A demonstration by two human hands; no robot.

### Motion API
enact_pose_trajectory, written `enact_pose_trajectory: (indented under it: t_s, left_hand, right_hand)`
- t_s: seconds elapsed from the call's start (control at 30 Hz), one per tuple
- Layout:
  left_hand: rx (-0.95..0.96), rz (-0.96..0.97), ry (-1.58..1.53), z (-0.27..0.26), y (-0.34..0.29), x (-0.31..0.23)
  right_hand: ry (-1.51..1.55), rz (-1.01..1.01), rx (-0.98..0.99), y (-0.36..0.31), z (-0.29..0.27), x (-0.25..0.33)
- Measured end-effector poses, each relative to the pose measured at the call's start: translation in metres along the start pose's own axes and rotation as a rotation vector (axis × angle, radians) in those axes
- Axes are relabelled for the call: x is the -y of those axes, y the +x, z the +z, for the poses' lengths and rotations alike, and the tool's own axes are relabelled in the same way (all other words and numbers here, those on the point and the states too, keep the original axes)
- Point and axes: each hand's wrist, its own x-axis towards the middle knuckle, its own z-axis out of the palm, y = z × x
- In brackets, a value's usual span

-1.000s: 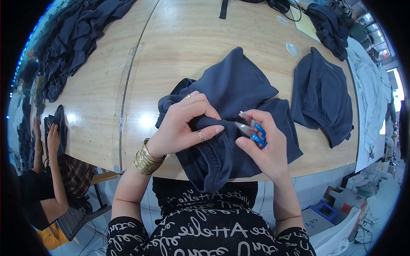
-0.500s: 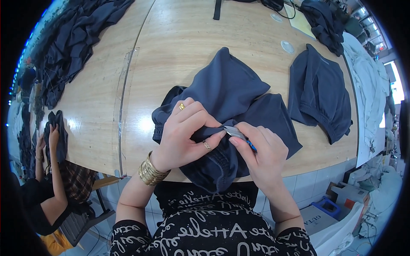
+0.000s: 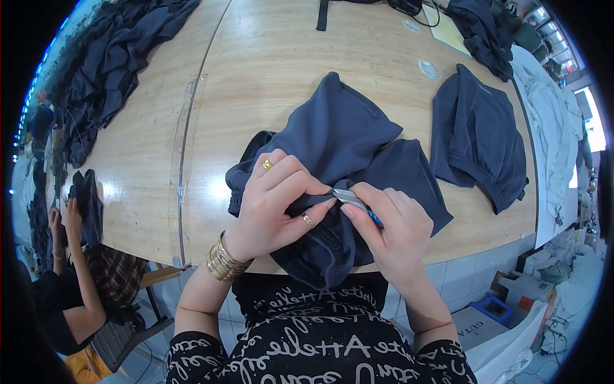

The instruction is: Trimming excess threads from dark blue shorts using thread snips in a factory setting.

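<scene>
Dark navy shorts (image 3: 342, 121) with a gathered elastic waistband lie spread on the wooden table in front of me. My left hand (image 3: 272, 201), with rings and gold bangles at the wrist, pinches a fold of the shorts between thumb and forefinger. In my right hand (image 3: 393, 224) is a pair of small thread snips (image 3: 350, 197) with silver blades and a bit of blue showing. The snips' tips touch the fabric right at my left fingertips. Whether a thread lies between the blades is too small to tell.
Another folded navy garment (image 3: 480, 141) lies to the right on the table (image 3: 256, 70). A heap of dark garments (image 3: 115, 70) covers the far left. At the left edge a co-worker's hands (image 3: 67, 217) handle dark cloth. Boxes (image 3: 524, 288) stand on the floor at right.
My hands keep nearly the same pose, with the snips still at the pinched fold. At the left, the co-worker's hands have shifted slightly down.
</scene>
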Motion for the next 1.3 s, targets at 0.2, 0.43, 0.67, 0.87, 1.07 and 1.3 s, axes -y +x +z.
enact_pose_trajectory:
  t_s: [0.2, 0.43, 0.67, 0.87, 1.07, 1.3]
  left_hand:
    - [0.029, 0.021, 0.011, -0.003, 0.0, -0.001]
    - [0.982, -0.221, -0.087, -0.056, -0.024, 0.031]
    - [0.327, -0.515, -0.208, -0.035, 0.04, 0.082]
    - [0.158, -0.594, 0.215, 0.047, 0.098, 0.129]
    - [0.245, -0.514, 0.312, 0.055, 0.084, 0.143]
    - [-0.076, -0.481, 0.33, 0.064, 0.087, 0.159]
  right_hand:
    - [0.023, 0.006, 0.043, 0.003, -0.007, 0.003]
    - [0.173, 0.561, 0.024, 0.001, -0.032, -0.049]
    - [0.216, 0.538, -0.044, 0.028, -0.01, -0.112]
    - [0.107, 0.509, 0.111, 0.064, 0.062, -0.126]
    - [0.095, 0.66, 0.241, 0.06, 0.088, -0.137]
    - [0.035, 0.535, 0.207, 0.071, 0.107, -0.113]
